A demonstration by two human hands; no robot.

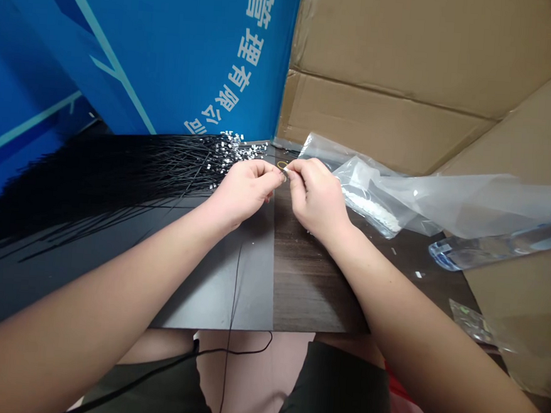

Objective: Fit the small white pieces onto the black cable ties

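Note:
My left hand [248, 189] and my right hand [321, 194] meet above the table, both closed with thumb and fingertips pinched. A thin black cord [235, 292] runs down from beneath my left hand over the table edge; its upper end is hidden by the fingers. Where the fingertips meet, a tiny white piece [286, 169] shows at my right thumb and finger, too small to make out well. Just behind them is a thin yellow loop [282, 165]. To the left lies a big bundle of black cords [117, 170], many with small white tips [232, 150].
Clear plastic bags [371, 194], one with white bits inside, lie right of my hands. A small clear packet [472, 321] is near the right edge. A blue printed panel [196, 50] and cardboard [400, 45] wall the back. A thicker black cable [175, 360] crosses my lap.

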